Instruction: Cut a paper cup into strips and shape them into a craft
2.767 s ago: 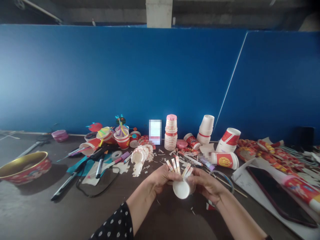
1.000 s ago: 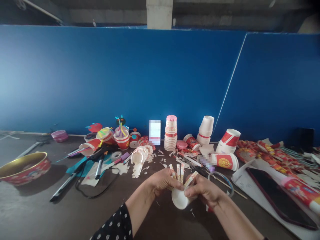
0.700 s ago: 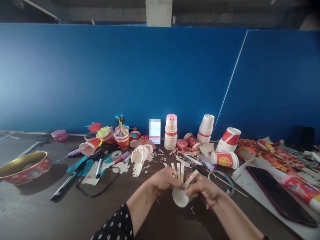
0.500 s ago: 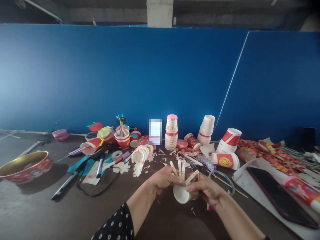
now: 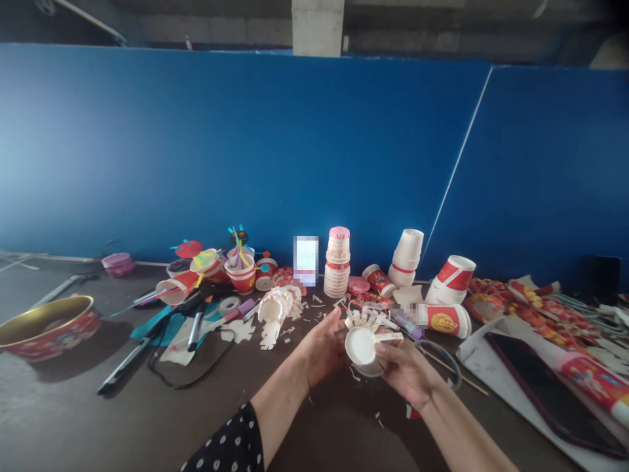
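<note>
A white paper cup (image 5: 361, 347) with its side cut into strips is held by my right hand (image 5: 407, 368), the thumb pressing near its right edge. The round base faces me, and the cut strips fan out behind and above it, one sticking out to the right over my thumb. My left hand (image 5: 322, 351) is at the cup's left with thumb raised and fingers apart; some of its fingertips are hidden near the cup. Small paper scraps lie on the dark table under my hands.
A stack of paper cups (image 5: 337, 272) stands at the back, with more cups (image 5: 407, 255) to its right. A phone (image 5: 550, 390) lies on white paper at right. Markers (image 5: 196, 328), cut cups (image 5: 272, 308) and a gold-lined bowl (image 5: 49, 328) are at left.
My left hand has let go of the cup's strips and moved slightly left, fingers opening. The cup has moved up and turned in my right hand, its strips spreading out.
</note>
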A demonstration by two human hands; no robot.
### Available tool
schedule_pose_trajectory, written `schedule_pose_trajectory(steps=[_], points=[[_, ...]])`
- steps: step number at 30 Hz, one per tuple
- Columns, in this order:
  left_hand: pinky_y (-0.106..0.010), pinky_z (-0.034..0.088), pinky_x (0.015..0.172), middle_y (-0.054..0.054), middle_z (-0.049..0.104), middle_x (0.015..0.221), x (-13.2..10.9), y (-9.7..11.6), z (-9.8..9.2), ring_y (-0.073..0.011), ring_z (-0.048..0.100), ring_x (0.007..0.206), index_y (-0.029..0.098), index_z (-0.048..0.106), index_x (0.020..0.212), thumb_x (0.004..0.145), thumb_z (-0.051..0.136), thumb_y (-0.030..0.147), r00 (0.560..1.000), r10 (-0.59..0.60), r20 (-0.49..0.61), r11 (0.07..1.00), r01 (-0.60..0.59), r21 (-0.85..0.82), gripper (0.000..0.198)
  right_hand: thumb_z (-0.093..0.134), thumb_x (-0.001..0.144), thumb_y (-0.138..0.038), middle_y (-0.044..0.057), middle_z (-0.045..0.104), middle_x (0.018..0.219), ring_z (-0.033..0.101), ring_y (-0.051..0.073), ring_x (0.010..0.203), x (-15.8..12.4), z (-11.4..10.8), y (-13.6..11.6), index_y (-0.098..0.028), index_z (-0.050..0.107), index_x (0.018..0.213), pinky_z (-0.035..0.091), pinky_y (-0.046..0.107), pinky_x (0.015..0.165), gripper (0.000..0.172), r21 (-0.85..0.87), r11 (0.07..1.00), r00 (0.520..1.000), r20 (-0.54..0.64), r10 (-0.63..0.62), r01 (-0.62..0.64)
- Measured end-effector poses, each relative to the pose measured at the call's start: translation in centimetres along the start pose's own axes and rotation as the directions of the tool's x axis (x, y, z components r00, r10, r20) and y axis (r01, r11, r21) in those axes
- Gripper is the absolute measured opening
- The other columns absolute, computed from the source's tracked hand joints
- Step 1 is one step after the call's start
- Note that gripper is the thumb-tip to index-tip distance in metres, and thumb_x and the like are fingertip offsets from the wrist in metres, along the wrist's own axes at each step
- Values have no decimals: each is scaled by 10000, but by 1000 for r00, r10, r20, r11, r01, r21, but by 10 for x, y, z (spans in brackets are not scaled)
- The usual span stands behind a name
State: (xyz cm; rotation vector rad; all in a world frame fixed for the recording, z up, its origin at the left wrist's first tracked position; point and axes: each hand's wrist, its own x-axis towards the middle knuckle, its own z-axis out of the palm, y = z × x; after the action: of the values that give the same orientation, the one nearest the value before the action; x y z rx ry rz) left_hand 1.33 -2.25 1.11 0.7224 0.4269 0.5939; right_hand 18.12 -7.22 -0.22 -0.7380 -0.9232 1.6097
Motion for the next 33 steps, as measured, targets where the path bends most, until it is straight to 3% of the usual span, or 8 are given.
schedule_pose_trajectory(steps=[6, 9, 12, 17, 20, 25, 33], points=[[-252, 382, 665, -44, 602, 748, -1, -6, 13, -155, 552, 688, 123, 596, 913, 751, 541, 563, 988, -65, -141, 998, 61, -32, 472, 702, 675, -224, 41, 679, 811, 599, 186, 783, -1, 10, -6, -164, 660, 888, 436, 332, 778, 225, 30, 999, 999, -10, -44, 45], [-245, 375, 655, -35, 579, 673, 0, -10, 12, -136, 529, 630, 110, 603, 846, 755, 533, 566, 991, -75, -114, 995, 68, -68, 471, 670, 714, -231, 51, 682, 891, 601, 205, 856, 0, 15, -9, -178, 642, 986, 426, 358, 827, 278, 53, 994, 996, -16, -91, 91], [-254, 375, 653, -55, 604, 729, 1, -13, 12, -149, 537, 653, 113, 601, 885, 747, 570, 508, 991, -80, -104, 993, 70, -98, 419, 660, 727, -243, 61, 679, 924, 593, 215, 903, 1, 15, -8, -187, 618, 1052, 422, 371, 843, 332, 68, 992, 994, -4, -107, 107], [-264, 377, 675, -57, 620, 805, 0, -13, 16, -165, 556, 703, 129, 591, 960, 708, 628, 401, 988, 55, -142, 992, -71, -108, 373, 684, 705, -264, 72, 682, 897, 605, 221, 876, -1, 17, -6, -174, 606, 1079, 432, 382, 825, 392, 44, 995, 995, 49, -88, 86], [-275, 380, 668, -69, 628, 817, 0, -14, 17, -175, 561, 693, 124, 585, 994, 727, 596, 428, 990, 36, -134, 992, -51, -112, 404, 718, 666, -270, 85, 679, 909, 615, 228, 839, -3, 20, -8, -164, 608, 1079, 440, 393, 801, 440, 22, 997, 994, 88, -69, 68], [-271, 375, 656, -73, 637, 820, 4, -19, 15, -182, 569, 694, 118, 587, 1006, 733, 604, 424, 990, 25, -140, 991, -43, -128, 411, 741, 629, -246, 77, 682, 915, 612, 233, 861, -4, 22, -11, -168, 622, 1058, 436, 381, 818, 453, -23, 996, 995, 52, -89, 90], [-268, 361, 648, -11, 632, 669, 5, -17, 15, -141, 565, 599, 165, 600, 843, 745, 535, 587, 985, 13, -171, 980, -46, -194, 438, 723, 634, -225, 71, 692, 853, 626, 241, 845, -3, 16, -11, -165, 607, 1074, 466, 391, 788, 460, 22, 997, 996, -49, -69, 70]])
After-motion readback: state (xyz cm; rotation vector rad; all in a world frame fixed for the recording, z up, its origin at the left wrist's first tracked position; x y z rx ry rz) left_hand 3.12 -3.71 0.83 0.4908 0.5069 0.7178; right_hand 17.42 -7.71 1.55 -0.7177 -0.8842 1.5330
